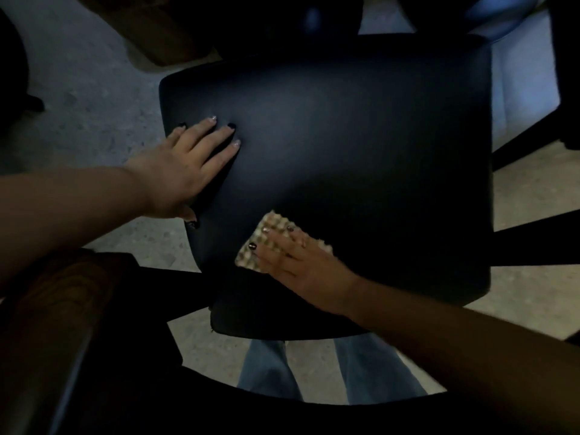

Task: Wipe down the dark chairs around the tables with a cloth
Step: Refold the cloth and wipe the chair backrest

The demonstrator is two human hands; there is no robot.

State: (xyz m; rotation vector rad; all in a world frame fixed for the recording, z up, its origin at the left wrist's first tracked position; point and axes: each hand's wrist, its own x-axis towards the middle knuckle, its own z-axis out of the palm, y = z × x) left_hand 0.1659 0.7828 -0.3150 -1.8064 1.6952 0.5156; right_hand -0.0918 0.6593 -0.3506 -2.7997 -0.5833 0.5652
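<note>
A dark padded chair seat [361, 146] fills the middle of the head view. My left hand [185, 164] lies flat on the seat's left edge, fingers straight and spread, thumb hooked over the side. My right hand [298, 262] presses a small beige bumpy cloth [266, 233] onto the near left part of the seat with straight fingers. Most of the cloth is hidden under the hand.
The chair's dark curved back rail [251, 412] crosses the bottom. A wooden table edge [62, 309] sits at lower left. Other dark chairs [565, 73] stand at the right and top. Grey speckled floor [78, 89] shows at left. My jeans [270, 368] appear below the seat.
</note>
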